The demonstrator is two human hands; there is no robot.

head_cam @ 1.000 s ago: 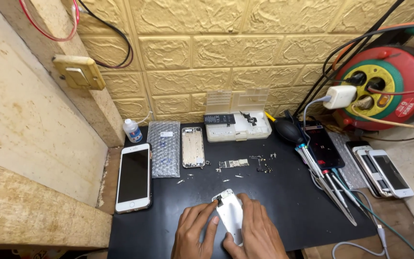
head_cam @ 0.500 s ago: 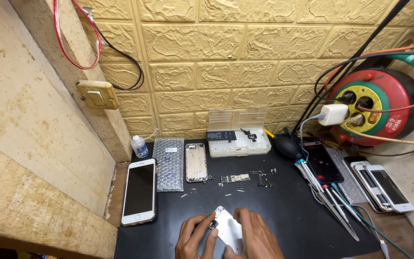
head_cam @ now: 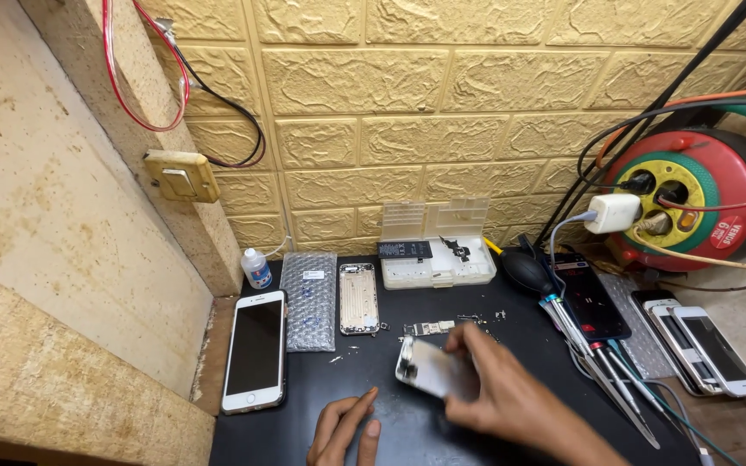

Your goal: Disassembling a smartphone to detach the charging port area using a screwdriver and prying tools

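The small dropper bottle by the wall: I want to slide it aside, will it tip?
Probably. The dropper bottle stands upright, narrow and taller than wide, so a high push may topple it. It looks plastic and light, and being round it could roll.

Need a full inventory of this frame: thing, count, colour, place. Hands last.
work mat: 1, black, centre bench
white phone: 1, dark screen, left edge of mat
bubble wrap piece: 1, clear, right of the white phone
phone back housing: 1, silver, right of the bubble wrap
dropper bottle: 1, clear with blue label, back left of mat
parts box: 1, clear, lid open, against wall
small loose parts: several, mid mat
air blower: 1, black, right of box
screwdrivers: several, right of mat
phones: 2, white, far right
cable reel: 1, red, right
wall switch: 1, yellowed, left wall
phone shell: 1, silver, in right hand
left hand: resting on mat
right hand: holding shell
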